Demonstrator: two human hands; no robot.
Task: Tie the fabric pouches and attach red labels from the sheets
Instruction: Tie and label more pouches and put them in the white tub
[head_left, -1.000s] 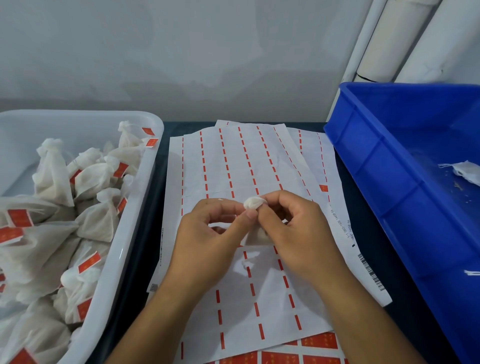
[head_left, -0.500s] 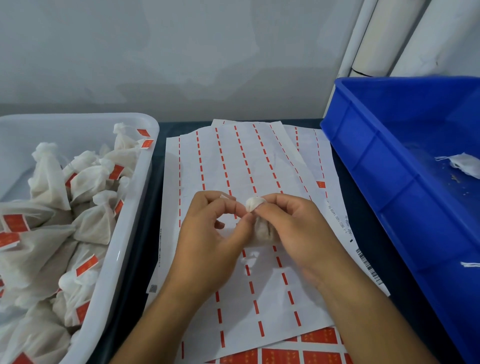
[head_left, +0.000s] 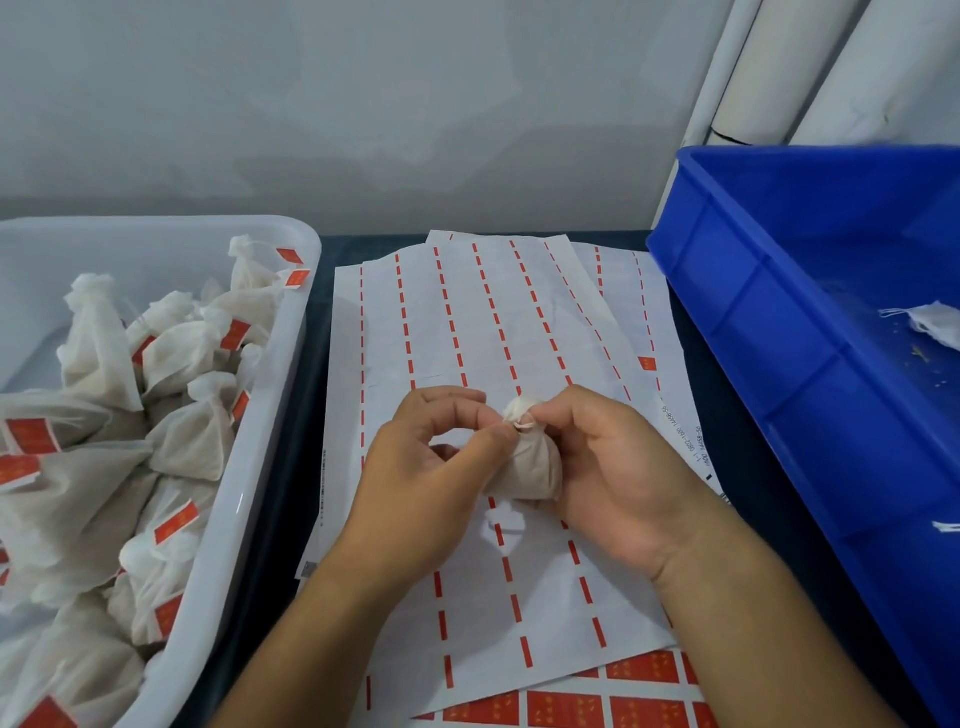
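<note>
A small white fabric pouch (head_left: 530, 462) is held between both hands above the label sheets. My left hand (head_left: 426, 478) pinches the string at the pouch's gathered neck with thumb and forefinger. My right hand (head_left: 618, 478) curls round the pouch's right side, its fingertips at the same neck. The pouch body hangs below the knot, bulging. Under the hands lie white backing sheets (head_left: 467, 322) with only thin red strips left. A sheet of full red labels (head_left: 566, 706) shows at the bottom edge.
A white tub (head_left: 270, 395) on the left holds several tied pouches with red labels. A blue crate (head_left: 737, 332) on the right holds a loose pouch (head_left: 935, 322). One red label (head_left: 647, 364) remains on a right-hand sheet. A grey wall stands behind.
My hands have spread slightly, so the pouch body now shows between them. My right hand has shifted to the right along the pouch. The view has dipped a little.
</note>
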